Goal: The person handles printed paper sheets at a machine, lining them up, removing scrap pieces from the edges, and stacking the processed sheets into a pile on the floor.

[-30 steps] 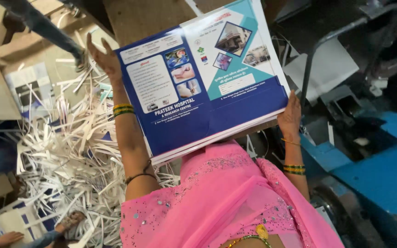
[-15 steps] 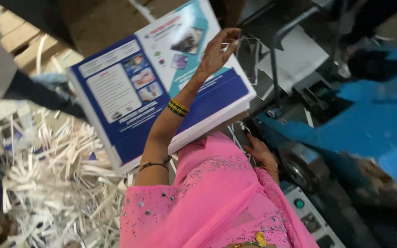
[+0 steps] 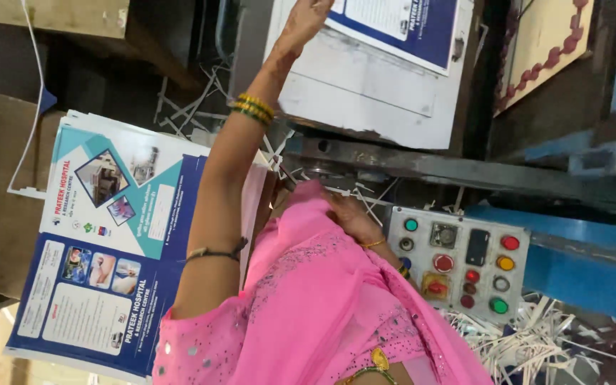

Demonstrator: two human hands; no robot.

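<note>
Printed sheets on the grey machine bed lie under my left hand, fingers spread flat on their edge; my right hand rests low against pink cloth, grip I cannot tell; beside it sits a control panel with coloured buttons; below my left forearm a stack of blue-and-teal brochures; white paper trimmings litter the floor.
</note>
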